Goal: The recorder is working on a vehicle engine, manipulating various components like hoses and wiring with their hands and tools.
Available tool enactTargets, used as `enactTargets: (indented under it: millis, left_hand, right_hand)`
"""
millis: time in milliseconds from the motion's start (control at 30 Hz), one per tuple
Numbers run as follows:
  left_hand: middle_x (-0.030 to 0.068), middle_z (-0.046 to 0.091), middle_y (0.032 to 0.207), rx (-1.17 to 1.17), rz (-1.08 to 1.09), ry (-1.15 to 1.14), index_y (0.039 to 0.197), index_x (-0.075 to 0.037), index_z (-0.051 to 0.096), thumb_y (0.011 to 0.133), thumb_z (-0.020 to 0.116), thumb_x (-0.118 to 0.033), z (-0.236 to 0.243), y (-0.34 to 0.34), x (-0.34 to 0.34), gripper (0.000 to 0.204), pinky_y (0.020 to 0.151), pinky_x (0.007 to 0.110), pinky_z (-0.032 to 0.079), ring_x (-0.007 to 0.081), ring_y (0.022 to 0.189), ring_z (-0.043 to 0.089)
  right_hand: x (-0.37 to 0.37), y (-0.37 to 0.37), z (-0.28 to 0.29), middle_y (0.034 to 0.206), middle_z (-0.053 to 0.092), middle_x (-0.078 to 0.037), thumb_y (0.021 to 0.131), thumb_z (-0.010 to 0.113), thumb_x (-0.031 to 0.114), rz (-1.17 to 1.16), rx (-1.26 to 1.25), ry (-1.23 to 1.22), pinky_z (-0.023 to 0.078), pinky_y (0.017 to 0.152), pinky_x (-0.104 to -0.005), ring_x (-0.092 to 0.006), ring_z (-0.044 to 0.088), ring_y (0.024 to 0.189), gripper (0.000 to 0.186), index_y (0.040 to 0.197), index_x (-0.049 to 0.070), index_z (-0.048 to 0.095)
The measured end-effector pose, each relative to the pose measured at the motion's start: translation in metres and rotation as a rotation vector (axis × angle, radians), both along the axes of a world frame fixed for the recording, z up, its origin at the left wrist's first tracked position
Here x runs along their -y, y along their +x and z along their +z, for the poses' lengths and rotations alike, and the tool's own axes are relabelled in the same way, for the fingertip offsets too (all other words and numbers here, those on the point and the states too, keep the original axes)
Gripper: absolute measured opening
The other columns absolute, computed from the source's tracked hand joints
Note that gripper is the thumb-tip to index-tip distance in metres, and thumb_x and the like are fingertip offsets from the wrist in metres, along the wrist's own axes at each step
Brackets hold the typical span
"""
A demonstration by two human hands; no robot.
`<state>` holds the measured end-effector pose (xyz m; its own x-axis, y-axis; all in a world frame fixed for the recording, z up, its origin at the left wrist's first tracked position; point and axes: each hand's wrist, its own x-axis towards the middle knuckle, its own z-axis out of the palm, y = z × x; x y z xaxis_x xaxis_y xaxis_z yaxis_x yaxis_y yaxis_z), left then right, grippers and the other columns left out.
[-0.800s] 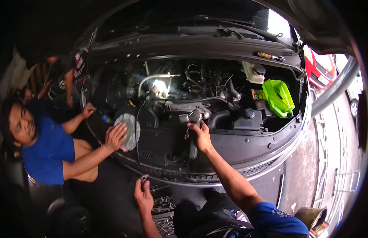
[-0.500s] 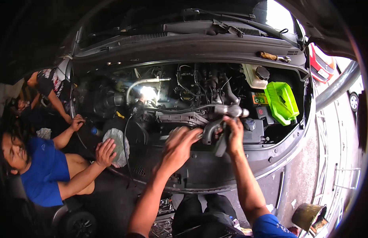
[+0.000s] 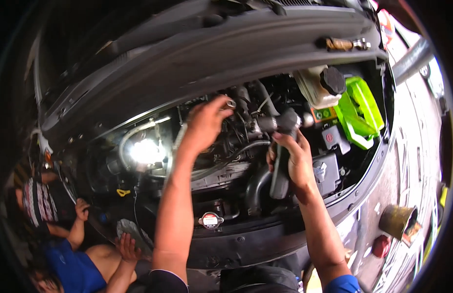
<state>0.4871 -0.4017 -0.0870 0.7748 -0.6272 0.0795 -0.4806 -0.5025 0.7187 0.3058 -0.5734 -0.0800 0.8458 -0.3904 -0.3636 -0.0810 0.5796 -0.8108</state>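
Note:
My right hand (image 3: 297, 158) is closed round the dark handle of a hammer (image 3: 281, 178), whose rounded metal head points up over the engine bay. A dark bent hose (image 3: 257, 188) lies just left of the handle. My left hand (image 3: 207, 122) reaches over the engine, its fingers closed on a small round metal piece (image 3: 231, 104) that looks like a socket. Part of that piece is hidden by the fingertips. Below the left hand runs a black hose (image 3: 231, 158). A silver radiator cap (image 3: 210, 220) sits near the front edge, between my forearms.
A bright work lamp (image 3: 147, 151) shines at the left. A white reservoir (image 3: 314, 90) with a black cap and a lime-green container (image 3: 361, 110) stand at the right. A brown-handled tool (image 3: 345, 44) lies on the cowl. Lower left, a co-worker in blue (image 3: 82, 266) reaches toward the bay.
My left hand has moved up and away over the engine. My right hand still grips the hammer, its head slightly higher. The whole view has tilted and shifted, uncovering the radiator cap.

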Motion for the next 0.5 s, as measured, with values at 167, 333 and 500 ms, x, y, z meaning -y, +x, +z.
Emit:
enactTargets:
  millis: [167,333,500]
  left_hand:
    - [0.0063,0.073,0.102,-0.270,-0.009,0.021,0.117,0.003,0.067,0.103,0.067,-0.013,0.003,0.038,-0.028,0.021,0.094,0.031,0.051,0.0143,0.097,0.069]
    - [0.0048,0.071,0.100,-0.315,0.040,0.055,0.114,0.004,0.066,0.103,0.067,-0.010,0.002,0.039,-0.020,0.017,0.093,0.030,0.052,0.0122,0.097,0.067]
    - [0.0048,0.070,0.100,-0.339,0.060,0.033,0.112,0.003,0.066,0.103,0.067,-0.009,-0.002,0.039,-0.014,0.015,0.094,0.030,0.052,0.0130,0.097,0.067]
  right_hand:
    - [-0.013,0.044,0.009,0.071,0.061,-0.008,0.096,0.069,0.017,0.051,-0.030,0.014,0.053,0.051,-0.0335,-0.0194,0.062,0.053,0.027,0.112,0.001,0.055]
    - [-0.008,0.046,-0.015,0.073,0.062,-0.008,0.095,0.067,0.014,0.053,-0.054,-0.152,0.050,0.049,-0.0326,-0.0172,0.060,0.051,0.032,0.121,0.000,0.056]
    - [-0.002,0.038,-0.007,0.082,0.070,-0.008,0.092,0.072,0.019,0.087,-0.160,-0.098,0.051,0.062,-0.0309,-0.0132,0.065,0.064,0.046,0.129,-0.005,0.058]
